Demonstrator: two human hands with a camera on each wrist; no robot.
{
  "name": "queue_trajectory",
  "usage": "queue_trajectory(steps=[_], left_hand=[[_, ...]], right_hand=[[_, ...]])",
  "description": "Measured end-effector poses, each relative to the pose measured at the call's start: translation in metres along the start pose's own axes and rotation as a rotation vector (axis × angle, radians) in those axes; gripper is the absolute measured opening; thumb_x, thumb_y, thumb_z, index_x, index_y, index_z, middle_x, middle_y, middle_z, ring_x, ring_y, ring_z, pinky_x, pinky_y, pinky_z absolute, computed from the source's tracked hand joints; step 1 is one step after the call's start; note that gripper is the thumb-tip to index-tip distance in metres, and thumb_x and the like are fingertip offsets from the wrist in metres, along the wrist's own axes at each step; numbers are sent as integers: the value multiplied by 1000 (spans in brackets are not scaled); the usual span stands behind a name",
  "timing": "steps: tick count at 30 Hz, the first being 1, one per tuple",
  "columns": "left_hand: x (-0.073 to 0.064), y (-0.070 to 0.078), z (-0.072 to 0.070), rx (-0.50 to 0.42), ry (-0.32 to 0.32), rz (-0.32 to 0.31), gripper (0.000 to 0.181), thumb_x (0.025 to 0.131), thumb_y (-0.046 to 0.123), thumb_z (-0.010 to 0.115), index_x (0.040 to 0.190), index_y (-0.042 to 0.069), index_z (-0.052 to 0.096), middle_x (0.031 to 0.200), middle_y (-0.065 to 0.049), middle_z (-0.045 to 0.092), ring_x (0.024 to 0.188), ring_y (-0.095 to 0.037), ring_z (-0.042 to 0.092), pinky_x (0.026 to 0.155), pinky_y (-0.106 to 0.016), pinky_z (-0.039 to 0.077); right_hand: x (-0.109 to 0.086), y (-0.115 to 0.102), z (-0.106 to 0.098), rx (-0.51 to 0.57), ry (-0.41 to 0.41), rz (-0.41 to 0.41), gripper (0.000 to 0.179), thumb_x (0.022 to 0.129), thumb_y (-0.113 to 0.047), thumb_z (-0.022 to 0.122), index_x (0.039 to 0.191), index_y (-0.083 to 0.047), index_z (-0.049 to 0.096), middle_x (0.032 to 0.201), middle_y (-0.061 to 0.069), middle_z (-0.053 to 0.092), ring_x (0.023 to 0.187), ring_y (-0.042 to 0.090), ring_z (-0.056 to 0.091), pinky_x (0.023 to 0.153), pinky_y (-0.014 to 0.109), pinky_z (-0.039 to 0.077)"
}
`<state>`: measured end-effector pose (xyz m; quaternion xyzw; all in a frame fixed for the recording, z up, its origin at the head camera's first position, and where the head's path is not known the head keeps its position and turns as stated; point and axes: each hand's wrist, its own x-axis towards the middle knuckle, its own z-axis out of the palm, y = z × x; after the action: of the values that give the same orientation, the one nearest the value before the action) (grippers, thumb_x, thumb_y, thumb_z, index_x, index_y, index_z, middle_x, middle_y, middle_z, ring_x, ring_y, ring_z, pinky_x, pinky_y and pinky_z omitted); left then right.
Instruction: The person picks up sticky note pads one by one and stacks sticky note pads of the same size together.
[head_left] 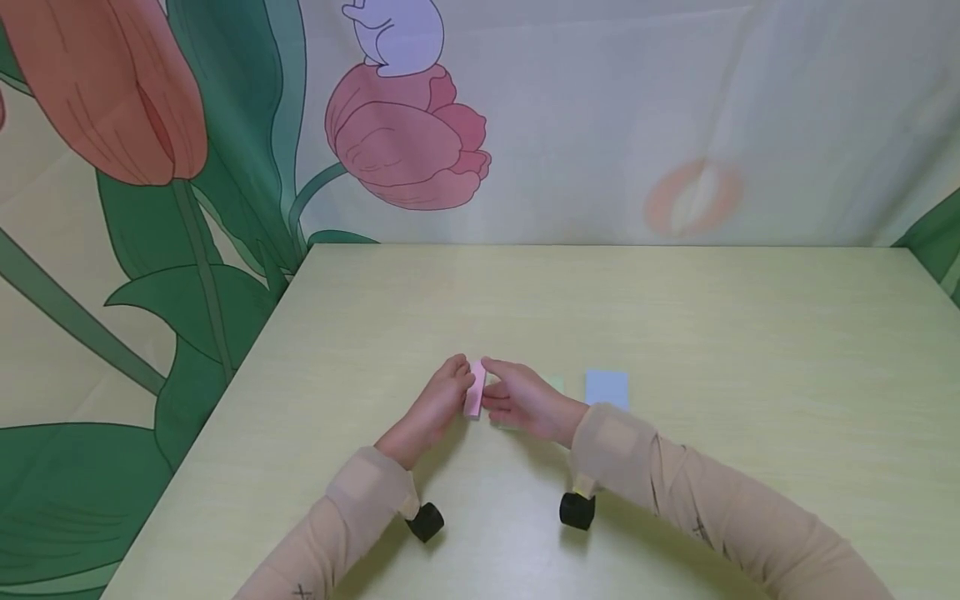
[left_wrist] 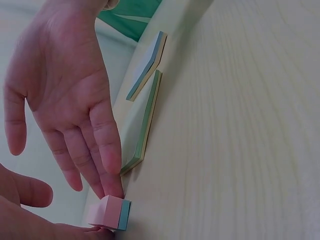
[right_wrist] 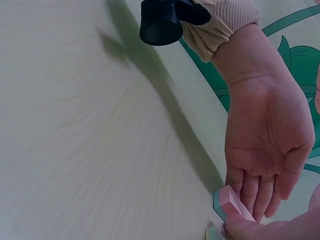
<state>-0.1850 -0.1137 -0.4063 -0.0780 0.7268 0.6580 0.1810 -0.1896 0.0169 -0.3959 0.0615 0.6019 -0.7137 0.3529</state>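
Note:
A narrow pink pad of paper (head_left: 473, 400), like a block of sticky notes, lies on the table between the two hands. In the left wrist view a thin teal layer (left_wrist: 124, 215) shows beneath the pink. My left hand (head_left: 435, 408) touches the pad's left side with straight fingers. From the other side, the fingers of my right hand (head_left: 534, 404) reach the pad, extended and slightly spread. Under the right hand, a pale green pad (left_wrist: 140, 131) is mostly hidden in the head view.
A blue pad (head_left: 606, 387) lies to the right of the green one, beside the right cuff. Black wrist cameras (head_left: 577, 510) hang below both sleeves. The pale wooden table (head_left: 675, 308) meets a flower-printed cloth (head_left: 570, 125) at its back edge.

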Motion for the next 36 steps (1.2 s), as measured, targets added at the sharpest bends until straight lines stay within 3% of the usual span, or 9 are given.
queue_trajectory(steps=[6, 23, 30, 36], left_hand=[[5, 1, -2, 11, 16, -17, 53, 94, 12, 31, 141, 0, 8, 148, -15, 11, 136, -25, 9, 109, -41, 14], [11, 2, 1, -35, 28, -11, 51, 94, 8, 30, 140, 0, 10, 147, -17, 11, 136, -26, 9, 109, -39, 15], [11, 2, -1, -7, 33, -14, 50, 94, 9, 31, 140, 0, 12, 147, -16, 12, 136, -26, 10, 109, -40, 15], [8, 0, -5, 13, 20, -14, 50, 94, 9, 31, 140, 1, 12, 147, -16, 12, 136, -26, 11, 109, -42, 13]], right_hand=[[3, -3, -1, 0, 51, -16, 64, 92, -35, 40, 140, -3, 14, 139, 26, 27, 126, 33, 34, 104, 41, 28], [9, -6, -3, 39, 79, -15, 62, 92, -35, 39, 140, -3, 16, 136, 25, 32, 120, 31, 39, 103, 39, 30], [1, -12, -11, 62, 86, -21, 58, 92, -35, 38, 139, -5, 20, 136, 24, 32, 123, 32, 36, 104, 38, 29], [-13, -17, -32, 45, 44, -49, 58, 93, -36, 35, 140, -5, 17, 139, 23, 29, 128, 32, 32, 106, 36, 27]])
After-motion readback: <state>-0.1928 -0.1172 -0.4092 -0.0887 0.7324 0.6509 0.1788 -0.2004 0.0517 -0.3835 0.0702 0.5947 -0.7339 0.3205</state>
